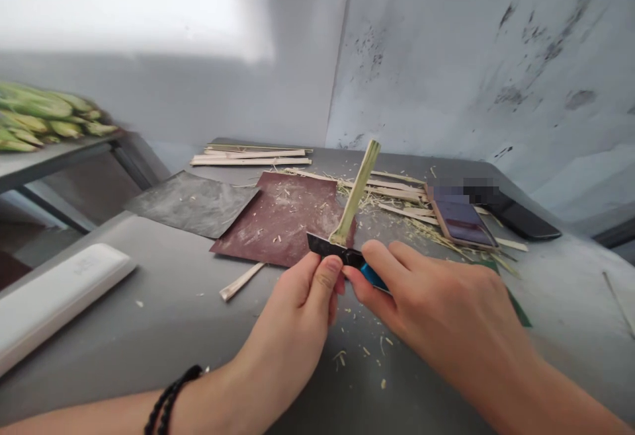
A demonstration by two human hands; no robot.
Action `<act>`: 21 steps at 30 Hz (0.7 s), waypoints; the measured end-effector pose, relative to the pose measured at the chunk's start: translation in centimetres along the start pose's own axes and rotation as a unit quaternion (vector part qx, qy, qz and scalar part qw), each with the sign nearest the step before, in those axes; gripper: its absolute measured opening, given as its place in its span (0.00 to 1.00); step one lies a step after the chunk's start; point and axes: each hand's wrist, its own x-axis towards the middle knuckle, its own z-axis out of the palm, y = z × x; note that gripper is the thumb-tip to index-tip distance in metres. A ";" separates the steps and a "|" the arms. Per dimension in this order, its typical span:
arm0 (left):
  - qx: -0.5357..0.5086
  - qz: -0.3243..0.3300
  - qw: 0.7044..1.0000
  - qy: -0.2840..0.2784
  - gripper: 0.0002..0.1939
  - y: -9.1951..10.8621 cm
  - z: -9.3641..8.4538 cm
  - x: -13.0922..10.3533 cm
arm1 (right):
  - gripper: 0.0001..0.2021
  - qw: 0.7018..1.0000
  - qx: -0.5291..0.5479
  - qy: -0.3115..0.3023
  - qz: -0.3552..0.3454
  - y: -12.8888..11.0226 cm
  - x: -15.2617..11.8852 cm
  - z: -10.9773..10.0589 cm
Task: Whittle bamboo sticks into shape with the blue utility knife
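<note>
Near the middle of the view, a greenish bamboo strip [358, 190] points up and away from me. My left hand [302, 296] is closed around its lower end, with the thumb on top. A utility knife [375, 277] with a blue handle and a dark blade lies across the strip; my right hand [421, 289] grips its handle. The blade touches the strip just beyond my left thumb, and a small curl of shaving shows there. Beneath the strip's far part is a dark red sheet of sandpaper [292, 213]. My fingers hide the strip's near end.
A grey sandpaper sheet [198, 203] lies left of the red one. Pale strips [253, 156] are stacked at the back. On the right are shavings, a phone [461, 217] and a black object [526, 217]. A white case [64, 296] sits left; corn-like cobs [40, 114] rest on another table.
</note>
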 end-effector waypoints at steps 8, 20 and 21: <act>-0.023 -0.020 1.000 -0.003 0.29 0.0 -0.1 0.3 | 0.28 0.998 -0.053 0.002 -0.024 0.0 0.2 0.0; -0.026 -0.024 0.999 -0.024 0.27 -0.1 -0.2 0.2 | 0.24 0.999 -0.003 0.027 -0.029 0.3 0.2 0.2; -0.029 -0.018 0.999 -0.028 0.26 -0.1 -0.2 0.2 | 0.25 0.999 0.013 0.028 -0.035 0.5 0.3 0.2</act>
